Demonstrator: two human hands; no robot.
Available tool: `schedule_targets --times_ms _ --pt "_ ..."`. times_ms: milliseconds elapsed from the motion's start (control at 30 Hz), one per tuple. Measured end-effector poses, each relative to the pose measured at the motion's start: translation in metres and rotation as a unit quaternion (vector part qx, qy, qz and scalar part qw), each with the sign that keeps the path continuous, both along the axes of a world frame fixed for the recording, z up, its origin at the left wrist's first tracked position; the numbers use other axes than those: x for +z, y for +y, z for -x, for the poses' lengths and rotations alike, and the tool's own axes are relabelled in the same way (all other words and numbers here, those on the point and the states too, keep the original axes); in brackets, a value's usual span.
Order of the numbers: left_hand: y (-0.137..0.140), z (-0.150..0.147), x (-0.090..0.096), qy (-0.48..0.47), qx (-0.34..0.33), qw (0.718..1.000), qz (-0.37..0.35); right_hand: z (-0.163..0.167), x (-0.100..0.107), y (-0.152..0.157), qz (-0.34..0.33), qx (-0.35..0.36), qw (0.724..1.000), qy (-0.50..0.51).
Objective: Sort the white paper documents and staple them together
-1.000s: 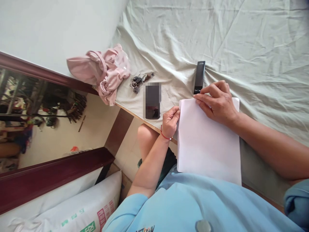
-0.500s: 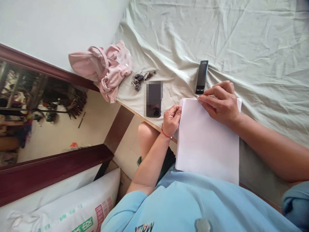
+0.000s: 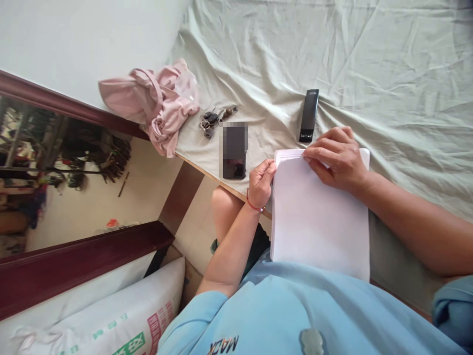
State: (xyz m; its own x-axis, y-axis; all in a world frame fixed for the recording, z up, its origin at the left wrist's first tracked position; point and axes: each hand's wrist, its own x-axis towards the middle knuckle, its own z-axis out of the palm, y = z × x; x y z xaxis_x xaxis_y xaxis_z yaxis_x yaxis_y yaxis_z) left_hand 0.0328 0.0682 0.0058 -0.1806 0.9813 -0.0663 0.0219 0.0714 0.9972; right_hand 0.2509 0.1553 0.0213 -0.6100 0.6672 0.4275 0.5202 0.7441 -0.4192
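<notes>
A stack of white paper point(image 3: 320, 222) lies at the near edge of the cloth-covered surface, its lower end against my blue shirt. My left hand point(image 3: 261, 182), with a red string at the wrist, pinches the stack's left edge near the top corner. Across the top edge rests my right hand point(image 3: 336, 158), thumb and forefinger pinched on the paper there. Near the top left corner, edges of lower sheets show past the upper ones. A black slim device with small buttons point(image 3: 309, 116) lies just beyond my right fingertips.
Left of the paper lie a black phone point(image 3: 235, 153), partly pixelated, and a bunch of keys point(image 3: 210, 121) with beads. A pink cloth point(image 3: 166, 106) is heaped at the corner. Wrinkled pale green cloth point(image 3: 369, 64) covers the surface. A printed white sack point(image 3: 121, 310) stands lower left.
The upper sheets' top edge has shifted slightly towards my body, baring edges of sheets beneath. Both hands keep their pinch in nearly the same place.
</notes>
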Motion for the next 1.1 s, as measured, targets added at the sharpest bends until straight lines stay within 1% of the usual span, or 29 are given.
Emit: schedule_targets --times_ms 200,367,567,767,833,933,1000,1100 --pt "0.0 0.002 -0.006 -0.004 -0.001 1.0 -0.012 0.002 0.0 0.001 0.031 -0.011 0.999 -0.022" --pt "-0.001 0.001 -0.002 0.042 -0.017 0.999 -0.003 0.002 0.002 0.002 0.062 -0.015 0.997 -0.036" --pt "-0.003 -0.004 0.008 0.135 -0.01 0.99 -0.046 0.003 0.0 0.002 0.038 -0.032 0.998 -0.033" --pt "-0.005 -0.005 0.006 0.172 -0.028 0.981 -0.088 0.003 -0.007 0.002 0.016 -0.037 0.999 -0.031" --pt "-0.004 -0.006 0.006 0.191 -0.023 0.977 -0.097 0.004 -0.009 0.002 0.008 -0.037 0.999 -0.022" --pt "-0.003 -0.007 0.007 0.211 -0.007 0.973 -0.095 0.005 -0.011 0.002 -0.024 -0.05 0.998 0.014" --pt "-0.003 -0.008 0.008 0.215 -0.007 0.973 -0.082 0.006 -0.01 0.0 -0.032 -0.052 0.998 0.026" --pt "-0.003 -0.01 0.01 0.206 -0.014 0.977 -0.051 0.007 -0.007 -0.002 0.01 -0.016 1.0 0.0"
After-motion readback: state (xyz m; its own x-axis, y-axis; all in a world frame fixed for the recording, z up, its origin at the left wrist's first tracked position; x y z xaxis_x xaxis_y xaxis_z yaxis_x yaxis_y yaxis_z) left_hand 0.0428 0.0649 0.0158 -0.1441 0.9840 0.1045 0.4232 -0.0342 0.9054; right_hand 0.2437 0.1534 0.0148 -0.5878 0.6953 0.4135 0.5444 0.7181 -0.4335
